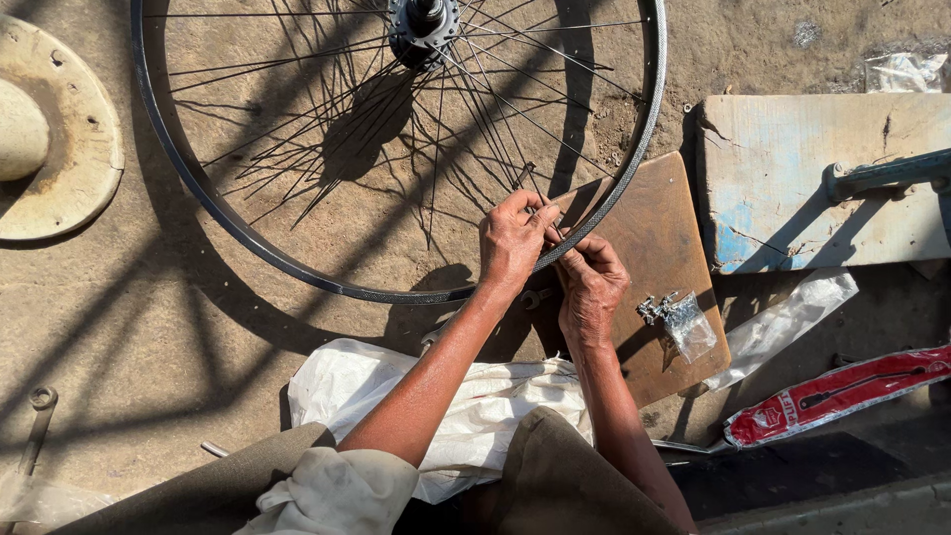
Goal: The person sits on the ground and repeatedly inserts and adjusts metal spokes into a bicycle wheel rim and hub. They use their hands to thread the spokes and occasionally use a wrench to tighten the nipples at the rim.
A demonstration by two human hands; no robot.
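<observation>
Head view: left hand (512,241) and right hand (590,285) are pinching closed on a spoke (525,178) at the wheel rim (396,293); seating it straight, holding the rim steady.

Both bare forearms reach forward from the lap, converging. The left hand (512,241) sits slightly higher, fingers pinched together; the right hand (590,285) curls just beside it, fingertips touching.

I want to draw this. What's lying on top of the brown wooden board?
On the wooden board lie a small clear bag of shiny metal bits and the wheel rim. The board's near end is hidden by the right hand.
</observation>
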